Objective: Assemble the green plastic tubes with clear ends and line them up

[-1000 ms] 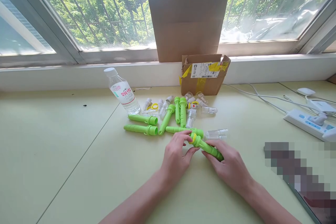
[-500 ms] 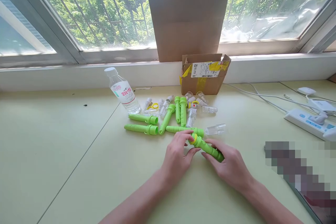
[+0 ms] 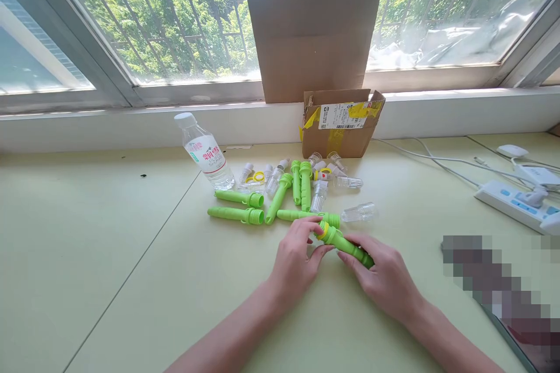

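Observation:
A green plastic tube [image 3: 347, 246] with a threaded end lies slantwise between my two hands, just above the table. Around its threaded neck sits a yellow ring [image 3: 322, 231]. My right hand [image 3: 385, 268] is closed round the tube's lower body. Fingers of my left hand [image 3: 295, 253] are bent over the ringed end, with the thumb below it; the fingertips partly hide this end. Right behind, another green tube [image 3: 301, 215] lies on its side. A clear ribbed plastic cover [image 3: 359, 212] rests to its right.
More green tubes [image 3: 236, 214], clear covers and small yellow rings [image 3: 258, 176] lie in a loose group. Behind them stand a water bottle [image 3: 207, 154] and an open cardboard box [image 3: 336, 128]. To the right are a power strip [image 3: 511, 204] with cables and a blurred-out flat object [image 3: 499, 315].
Almost nothing differs. Both hands keep the same hold on the green tube, and the right hand has shifted very slightly.

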A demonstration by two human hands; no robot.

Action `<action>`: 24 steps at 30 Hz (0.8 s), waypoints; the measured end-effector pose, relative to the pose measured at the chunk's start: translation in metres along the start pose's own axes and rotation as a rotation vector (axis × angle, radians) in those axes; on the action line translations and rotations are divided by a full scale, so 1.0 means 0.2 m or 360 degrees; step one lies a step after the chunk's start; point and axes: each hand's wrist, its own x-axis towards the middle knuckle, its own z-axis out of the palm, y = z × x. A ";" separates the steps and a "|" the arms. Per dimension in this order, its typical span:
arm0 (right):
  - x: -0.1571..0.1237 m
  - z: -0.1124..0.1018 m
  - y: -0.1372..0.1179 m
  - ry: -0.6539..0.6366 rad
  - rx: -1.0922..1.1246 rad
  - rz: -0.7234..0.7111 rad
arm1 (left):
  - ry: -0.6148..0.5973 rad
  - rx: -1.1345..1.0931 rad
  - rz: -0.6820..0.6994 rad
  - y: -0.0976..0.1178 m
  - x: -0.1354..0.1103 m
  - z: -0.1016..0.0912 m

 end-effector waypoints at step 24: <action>0.01 -0.01 0.00 -0.0077 0.0107 -0.0004 | -0.0081 -0.0108 0.0042 0.01 0.01 -0.01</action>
